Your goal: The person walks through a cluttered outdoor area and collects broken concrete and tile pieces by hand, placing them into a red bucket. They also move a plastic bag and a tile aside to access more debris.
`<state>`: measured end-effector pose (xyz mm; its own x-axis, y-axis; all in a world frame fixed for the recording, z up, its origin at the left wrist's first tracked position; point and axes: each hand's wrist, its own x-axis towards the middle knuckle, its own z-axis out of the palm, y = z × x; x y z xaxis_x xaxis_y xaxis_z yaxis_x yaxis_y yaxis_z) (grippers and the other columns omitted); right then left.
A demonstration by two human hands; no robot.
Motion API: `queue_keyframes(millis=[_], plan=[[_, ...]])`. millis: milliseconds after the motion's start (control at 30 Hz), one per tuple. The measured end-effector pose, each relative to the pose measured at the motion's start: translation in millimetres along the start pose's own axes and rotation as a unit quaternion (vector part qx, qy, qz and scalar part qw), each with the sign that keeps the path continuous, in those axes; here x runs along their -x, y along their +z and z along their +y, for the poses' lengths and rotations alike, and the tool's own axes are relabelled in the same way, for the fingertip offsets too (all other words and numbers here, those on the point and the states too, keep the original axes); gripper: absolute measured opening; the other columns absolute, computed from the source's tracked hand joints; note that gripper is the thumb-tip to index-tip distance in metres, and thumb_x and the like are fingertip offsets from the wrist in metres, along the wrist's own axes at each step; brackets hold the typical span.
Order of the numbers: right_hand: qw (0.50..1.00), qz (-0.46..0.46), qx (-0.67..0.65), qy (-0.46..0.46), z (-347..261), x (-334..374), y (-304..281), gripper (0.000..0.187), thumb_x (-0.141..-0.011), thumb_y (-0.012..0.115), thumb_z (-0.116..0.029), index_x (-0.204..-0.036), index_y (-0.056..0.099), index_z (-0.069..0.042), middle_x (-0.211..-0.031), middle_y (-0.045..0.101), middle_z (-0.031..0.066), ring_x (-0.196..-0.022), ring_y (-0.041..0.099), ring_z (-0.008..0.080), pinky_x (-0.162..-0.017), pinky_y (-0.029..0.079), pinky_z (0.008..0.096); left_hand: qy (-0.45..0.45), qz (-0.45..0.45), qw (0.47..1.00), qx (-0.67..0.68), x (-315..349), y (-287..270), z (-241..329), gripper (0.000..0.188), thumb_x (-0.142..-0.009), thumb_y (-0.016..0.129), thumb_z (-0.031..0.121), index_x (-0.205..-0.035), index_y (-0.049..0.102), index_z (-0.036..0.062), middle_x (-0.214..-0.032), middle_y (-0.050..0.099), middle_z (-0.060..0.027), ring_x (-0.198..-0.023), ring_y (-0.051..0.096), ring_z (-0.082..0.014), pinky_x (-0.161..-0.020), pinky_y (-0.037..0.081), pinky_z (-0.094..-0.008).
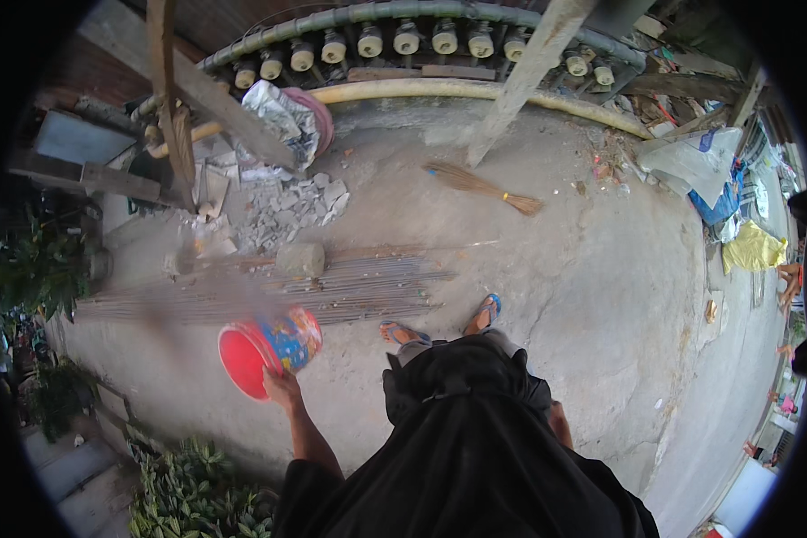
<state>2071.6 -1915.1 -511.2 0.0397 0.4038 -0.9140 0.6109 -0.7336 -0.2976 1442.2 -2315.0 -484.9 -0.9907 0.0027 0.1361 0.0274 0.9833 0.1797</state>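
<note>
My left hand [282,387] is closed on the rim of a red bucket [304,339] with a blue and multicoloured print on its side. The bucket is tilted on its side, its red inside facing the left. A brownish-grey blur hangs in front of the bucket's far side; I cannot tell what it is. Beyond it, a bundle of long thin metal rods [377,290] lies on the concrete ground. My right arm [560,423] shows only a small part beside my black clothing, and its fingers are hidden.
A stone block [300,260] rests on the rods, with broken concrete rubble [300,211] behind it. A stick broom [489,188] lies ahead on the ground, near a leaning post [524,81]. Plants [197,493] grow at the lower left. Sacks [755,247] and litter are at the right.
</note>
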Motion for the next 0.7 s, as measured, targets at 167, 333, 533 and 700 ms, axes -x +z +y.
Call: queue_keyframes(millis=[167, 333, 533, 700], plan=[[0.992, 0.108, 0.015, -0.060, -140.6, -28.0, -110.0, 0.046, -0.088, 0.068, -0.022, -0.130, 0.056, -0.007, -0.096, 0.072, 0.0082, -0.079, 0.071, 0.0223, -0.066, 0.050, 0.0406, -0.067, -0.124, 0.989, -0.041, 140.1, -11.2, 12.6, 0.051, -0.079, 0.072, 0.026, -0.119, 0.061, -0.0028, -0.103, 0.069, -0.0281, -0.099, 0.066, -0.0461, -0.082, 0.053, -0.0521], [0.953, 0.191, 0.006, -0.236, -222.9, -54.5, -201.0, 0.042, -0.086, 0.073, -0.020, -0.120, 0.063, 0.002, -0.088, 0.071, 0.0151, -0.074, 0.069, 0.0192, -0.067, 0.054, 0.0310, -0.133, -0.294, 0.944, -0.063, 222.5, -25.7, 30.4, 0.039, -0.065, 0.077, 0.021, -0.096, 0.065, 0.0001, -0.096, 0.071, -0.0228, -0.093, 0.068, -0.0432, -0.080, 0.054, -0.0514], [0.965, 0.143, -0.073, -0.209, -197.3, -91.8, -205.9, 0.041, -0.087, 0.072, -0.019, -0.121, 0.062, 0.002, -0.089, 0.071, 0.0134, -0.072, 0.069, 0.0196, -0.064, 0.053, 0.0318, -0.027, -0.406, 0.913, -0.024, 222.5, 9.1, 93.5, 0.039, -0.063, 0.079, 0.020, -0.095, 0.066, 0.0020, -0.094, 0.072, -0.0196, -0.092, 0.070, -0.0384, -0.079, 0.055, -0.0494], [0.995, 0.082, -0.011, -0.054, -91.9, -101.2, -160.3, 0.041, -0.086, 0.076, -0.018, -0.120, 0.063, -0.001, -0.087, 0.073, 0.0120, -0.069, 0.071, 0.0209, -0.050, 0.049, 0.0317, 0.139, -0.386, 0.911, -0.046, 189.8, 74.8, 213.7, 0.039, -0.064, 0.079, 0.019, -0.098, 0.066, 0.0042, -0.092, 0.072, -0.0193, -0.090, 0.070, -0.0399, -0.078, 0.056, -0.0503]])
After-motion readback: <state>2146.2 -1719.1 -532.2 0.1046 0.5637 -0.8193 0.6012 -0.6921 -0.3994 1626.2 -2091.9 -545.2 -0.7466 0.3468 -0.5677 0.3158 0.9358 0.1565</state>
